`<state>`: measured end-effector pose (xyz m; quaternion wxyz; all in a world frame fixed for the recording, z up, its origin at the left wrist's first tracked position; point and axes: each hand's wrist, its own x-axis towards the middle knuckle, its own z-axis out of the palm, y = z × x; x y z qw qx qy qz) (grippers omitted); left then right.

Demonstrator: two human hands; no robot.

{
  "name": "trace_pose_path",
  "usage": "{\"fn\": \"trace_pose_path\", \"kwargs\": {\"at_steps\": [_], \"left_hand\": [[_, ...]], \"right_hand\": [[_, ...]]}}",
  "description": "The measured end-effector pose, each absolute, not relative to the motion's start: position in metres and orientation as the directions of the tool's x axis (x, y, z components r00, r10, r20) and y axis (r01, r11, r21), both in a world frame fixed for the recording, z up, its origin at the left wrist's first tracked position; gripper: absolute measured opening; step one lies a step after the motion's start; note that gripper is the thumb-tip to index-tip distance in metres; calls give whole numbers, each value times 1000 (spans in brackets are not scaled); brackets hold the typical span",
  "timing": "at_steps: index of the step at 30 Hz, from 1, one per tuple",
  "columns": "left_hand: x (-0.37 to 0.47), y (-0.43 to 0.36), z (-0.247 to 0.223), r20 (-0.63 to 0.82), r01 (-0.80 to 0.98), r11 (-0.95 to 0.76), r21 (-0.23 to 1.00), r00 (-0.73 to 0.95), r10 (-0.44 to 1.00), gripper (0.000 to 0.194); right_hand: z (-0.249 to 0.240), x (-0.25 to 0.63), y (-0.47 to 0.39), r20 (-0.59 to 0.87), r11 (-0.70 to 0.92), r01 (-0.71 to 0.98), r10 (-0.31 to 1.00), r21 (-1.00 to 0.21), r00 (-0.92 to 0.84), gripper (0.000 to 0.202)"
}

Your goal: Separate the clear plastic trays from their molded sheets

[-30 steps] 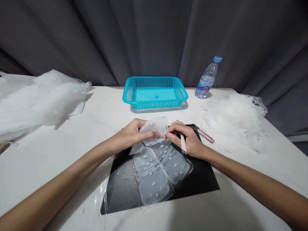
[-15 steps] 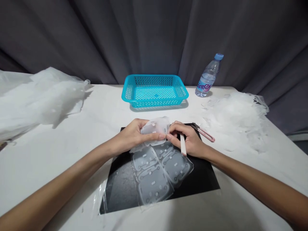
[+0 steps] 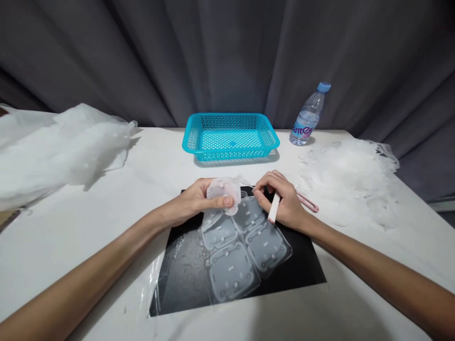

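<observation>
My left hand (image 3: 199, 202) grips a small translucent white plastic piece (image 3: 222, 190) between thumb and fingers. Pinched in the fingertips of my right hand (image 3: 279, 195) is a thin clear strip (image 3: 245, 181) that reaches toward that piece. A white stick-like tool (image 3: 274, 207) with a reddish tip is also held in my right hand, pointing down. Below the hands, a translucent sheet (image 3: 232, 270) of several rounded panels with small holes and slots lies on a black mat (image 3: 291, 265).
A blue basket (image 3: 231, 154) stands at the back, with a water bottle (image 3: 305, 121) to its right. Clear plastic film (image 3: 67, 147) is heaped at left, plastic scraps (image 3: 351, 175) at right. A pink-handled tool (image 3: 308, 202) lies beside my right hand.
My right hand has moved slightly up and right, away from the left, drawing a thin strip between them. The small piece has turned in my left hand. The panel sheet has shifted slightly right.
</observation>
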<state>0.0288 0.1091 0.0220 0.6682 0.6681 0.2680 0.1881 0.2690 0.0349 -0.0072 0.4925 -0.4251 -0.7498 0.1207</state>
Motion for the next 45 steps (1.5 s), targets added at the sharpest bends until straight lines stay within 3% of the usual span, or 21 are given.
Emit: {"fn": "trace_pose_path", "kwargs": {"at_steps": [5,13,16,18,20,22,24,28,31,33,39,42,45], "left_hand": [[31,108,21,-79,73,32,997,825,559,31],[33,107,18,-93,92,28,995,847,523,28],[38,104,15,-120,131,24,991,805,581,29],[42,100,13,-106,133,5,991,764,637,35],[45,98,13,-69,131,-41,990,729,682,37],[45,97,14,-37,137,-83,987,701,712,37],[41,98,14,-32,154,-105,982,695,718,40],[30,100,13,-55,228,-157,961,715,697,72],[26,98,10,-60,226,-154,962,725,686,71],[26,97,8,-72,201,-116,973,736,673,71],[29,98,4,-46,188,-131,973,720,692,60],[28,99,4,-56,193,-119,974,714,698,61],[29,100,3,-74,188,-86,978,704,706,65]], "right_hand": [[-8,270,33,726,686,495,671,-533,-150,15],[-14,267,29,840,733,592,517,-334,-167,22],[-13,270,26,886,720,684,386,-116,-256,39],[-9,273,25,837,720,687,314,97,-448,34],[-5,277,27,743,745,631,296,213,-600,32],[-4,279,30,697,772,607,330,188,-637,25],[-6,279,35,720,779,622,384,85,-578,17],[-13,277,43,777,742,653,498,-153,-384,14],[-15,276,43,726,738,638,560,-218,-399,15],[-15,275,41,694,747,639,558,-182,-455,19],[-16,272,34,647,743,653,428,146,-631,33],[-16,270,35,634,768,624,411,147,-655,36],[-17,268,37,620,803,594,442,48,-648,47]]}}
